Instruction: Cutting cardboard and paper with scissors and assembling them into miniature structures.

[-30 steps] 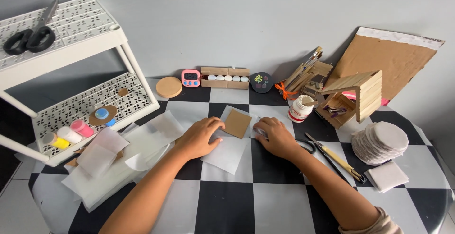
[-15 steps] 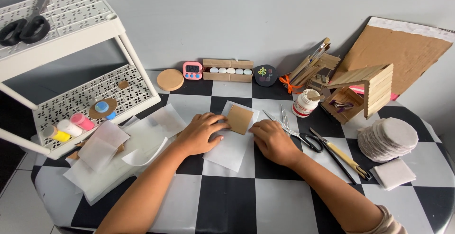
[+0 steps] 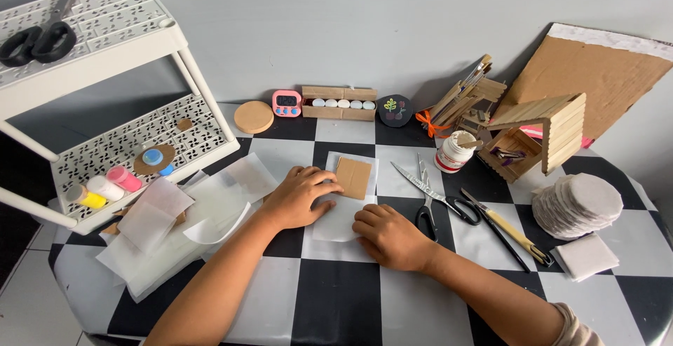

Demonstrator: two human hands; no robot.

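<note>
Our left hand (image 3: 298, 197) lies flat, fingers spread, with its fingertips pressing the near edge of a small brown cardboard square (image 3: 353, 177); nothing is clasped in that grip, it only pins. Our right hand (image 3: 390, 236) rests loosely curled with its knuckles down on the lower part of the white paper sheet (image 3: 336, 221), also clasping nothing. The cardboard square sits on the upper half of that sheet, on the checkered desk (image 3: 336, 297).

Just right of the sheet lie open scissors (image 3: 432, 200), then a craft knife (image 3: 508, 230), with a white glue jar (image 3: 454, 152) behind them. Loose white sheets (image 3: 175, 230) are piled to the left.

We judge the square could skid on the smooth paper if the fingertip pressure is uneven, and a sweeping right wrist could catch the scissor blades.
</note>
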